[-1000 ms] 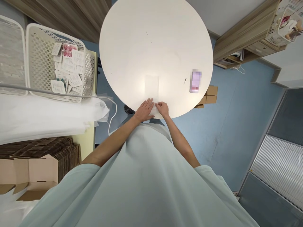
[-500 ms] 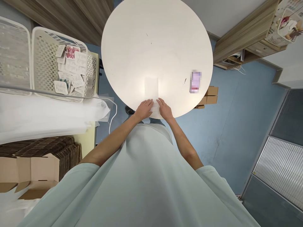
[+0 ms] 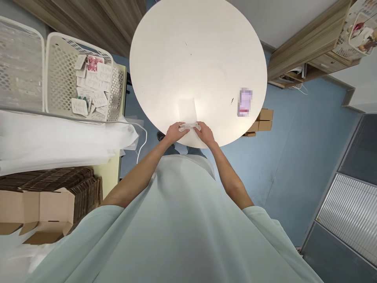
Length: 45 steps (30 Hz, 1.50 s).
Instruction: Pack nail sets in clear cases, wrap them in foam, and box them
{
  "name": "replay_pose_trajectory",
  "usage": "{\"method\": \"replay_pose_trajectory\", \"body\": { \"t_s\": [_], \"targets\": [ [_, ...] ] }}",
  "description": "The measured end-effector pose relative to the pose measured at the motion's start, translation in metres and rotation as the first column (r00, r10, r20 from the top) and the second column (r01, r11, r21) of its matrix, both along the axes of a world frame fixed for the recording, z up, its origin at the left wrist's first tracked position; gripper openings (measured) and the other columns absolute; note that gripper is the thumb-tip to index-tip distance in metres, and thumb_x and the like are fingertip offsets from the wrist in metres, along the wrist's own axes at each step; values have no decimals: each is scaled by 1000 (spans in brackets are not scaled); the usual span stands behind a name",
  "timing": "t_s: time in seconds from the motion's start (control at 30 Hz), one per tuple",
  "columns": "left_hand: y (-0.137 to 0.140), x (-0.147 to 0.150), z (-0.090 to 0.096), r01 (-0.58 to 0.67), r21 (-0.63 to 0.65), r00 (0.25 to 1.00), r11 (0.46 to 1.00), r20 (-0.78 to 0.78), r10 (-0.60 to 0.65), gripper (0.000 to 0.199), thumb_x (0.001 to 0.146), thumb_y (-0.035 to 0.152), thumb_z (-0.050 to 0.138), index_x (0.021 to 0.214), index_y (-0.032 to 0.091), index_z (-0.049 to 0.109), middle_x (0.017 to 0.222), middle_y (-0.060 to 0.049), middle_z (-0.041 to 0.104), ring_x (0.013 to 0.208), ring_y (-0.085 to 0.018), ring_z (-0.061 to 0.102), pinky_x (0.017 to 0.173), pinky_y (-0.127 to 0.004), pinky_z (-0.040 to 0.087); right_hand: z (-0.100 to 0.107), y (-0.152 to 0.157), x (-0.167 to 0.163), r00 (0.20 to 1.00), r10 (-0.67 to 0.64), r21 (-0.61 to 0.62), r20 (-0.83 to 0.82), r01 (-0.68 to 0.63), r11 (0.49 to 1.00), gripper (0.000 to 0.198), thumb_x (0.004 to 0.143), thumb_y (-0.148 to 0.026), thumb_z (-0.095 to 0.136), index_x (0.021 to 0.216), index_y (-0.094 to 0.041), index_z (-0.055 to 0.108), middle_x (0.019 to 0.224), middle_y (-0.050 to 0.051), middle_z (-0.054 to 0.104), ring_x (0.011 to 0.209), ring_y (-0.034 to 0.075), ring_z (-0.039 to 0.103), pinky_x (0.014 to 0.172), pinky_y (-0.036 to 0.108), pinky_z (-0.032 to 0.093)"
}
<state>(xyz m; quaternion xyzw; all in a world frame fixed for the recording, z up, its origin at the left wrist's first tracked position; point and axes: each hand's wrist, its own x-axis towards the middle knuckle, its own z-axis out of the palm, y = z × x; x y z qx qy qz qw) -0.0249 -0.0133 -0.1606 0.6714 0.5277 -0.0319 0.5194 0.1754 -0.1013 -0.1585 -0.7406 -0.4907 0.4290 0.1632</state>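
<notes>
Over the round table's (image 3: 218,51) near side, a clear plastic roll (image 3: 190,126) is pinched at its ends by the left hand (image 3: 174,133) and right hand (image 3: 205,133). Likely light, soft and slippery, it is best held there; whether the pale sheet (image 3: 187,109) is joined cannot be told.

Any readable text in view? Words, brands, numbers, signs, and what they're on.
None readable.
Cards in the basket: printed lines, too small to read.
Purple rectangle on the table: pixelated, nothing legible.
Pale surface, top right corner: marks too blurred to read.
Clear item between left hand and right hand: no print visible.
</notes>
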Motion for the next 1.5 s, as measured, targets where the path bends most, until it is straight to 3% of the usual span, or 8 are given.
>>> {"method": "replay_pose_trajectory", "body": {
  "t_s": [0.27, 0.47, 0.6, 0.73, 0.83, 0.97, 1.27, 1.5],
  "targets": [
    [3, 10, -8, -274, -21, 961, 961, -25, 274, 37, 90, 31, 75, 126, 21, 71, 130, -9, 79, 119, -28, 75, 103, -38, 59, -11, 23, -3, 994, -57, -47, 90, 61, 997, 33, 112, -44, 55, 132, -20, 66, 126, 11, 72, 109, 24, 69, 94, 35, 56],
    [7, 20, -19, -395, 5, 916, 919, -78, 394, 46, 88, 22, 76, 133, 20, 64, 129, -9, 76, 108, -25, 76, 101, -39, 59, -18, 35, -13, 975, -145, -135, 170, 169, 976, 26, 111, -40, 58, 126, -20, 66, 121, 11, 74, 112, 26, 70, 98, 40, 58],
    [5, 19, -19, -331, 129, 931, 935, -118, 346, 60, 91, 24, 74, 148, 20, 55, 143, -15, 67, 115, -29, 74, 107, -45, 58, -14, 40, -19, 960, -117, -107, 255, 149, 983, 31, 111, -34, 57, 137, -18, 62, 135, 16, 69, 121, 30, 68, 102, 46, 60],
    [4, 18, -15, -88, 362, 988, 928, -89, 128, 69, 95, 23, 68, 160, 17, 47, 162, -22, 52, 150, -39, 53, 125, -53, 44, -9, 44, -17, 951, 115, 46, 288, -133, 990, 44, 107, -24, 59, 151, -17, 56, 164, 19, 51, 155, 32, 46, 124, 50, 49],
    [10, 19, -19, 147, 371, 989, 917, -38, -143, 71, 96, 17, 59, 164, 13, 44, 169, -22, 48, 159, -39, 43, 130, -56, 37, -10, 47, -10, 915, 312, 50, 256, -335, 941, 59, 103, -23, 66, 159, -19, 51, 178, 17, 37, 166, 33, 31, 132, 55, 40],
    [17, 18, -30, 315, 334, 945, 888, -24, -326, 78, 93, 16, 60, 167, 8, 40, 177, -24, 38, 165, -39, 36, 133, -56, 33, -16, 44, -3, 890, 374, 21, 259, -393, 919, 63, 103, -17, 58, 165, -20, 46, 181, 14, 34, 165, 32, 35, 129, 55, 45],
    [-5, -14, -31, 394, 279, 914, 876, -12, -407, 83, 93, 27, 70, 170, 12, 41, 176, -19, 43, 164, -36, 40, 136, -52, 33, -22, -7, -10, 889, 385, 117, 247, -422, 899, 59, 108, -27, 50, 165, -15, 46, 178, 18, 40, 164, 34, 39, 127, 56, 45],
    [-19, -22, -27, 197, 211, 978, 957, 26, -208, 77, 93, 40, 76, 163, 17, 53, 167, -14, 56, 154, -35, 54, 130, -47, 42, -20, -24, -10, 932, 308, 188, 193, -343, 920, 58, 109, -43, 56, 161, -18, 52, 173, 18, 48, 157, 33, 51, 127, 55, 46]
  ]
}}
